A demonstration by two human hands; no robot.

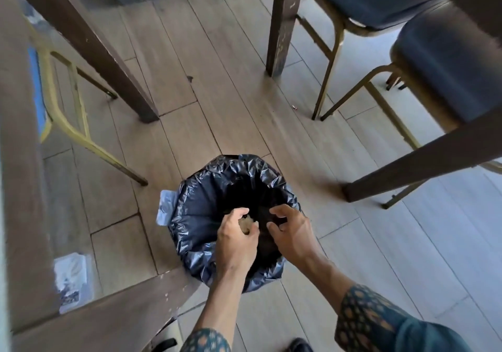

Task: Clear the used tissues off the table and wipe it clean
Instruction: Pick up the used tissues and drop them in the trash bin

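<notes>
Now L hand (pixel 237 238) pinches prob. tissue wad (pixel 245 224) over bin (pixel 190 215); R hand (pixel 292 232) loose, empty.

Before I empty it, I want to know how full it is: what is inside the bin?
The bin is lined with a black bag; its inside is dark, so how full it is cannot be told. The left hand holds a crumpled tissue over the opening; the right hand hovers, empty.

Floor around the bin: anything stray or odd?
One small reddish scrap lies loose on the floor near the chair legs, away from the bin. Otherwise nothing stands out.
</notes>
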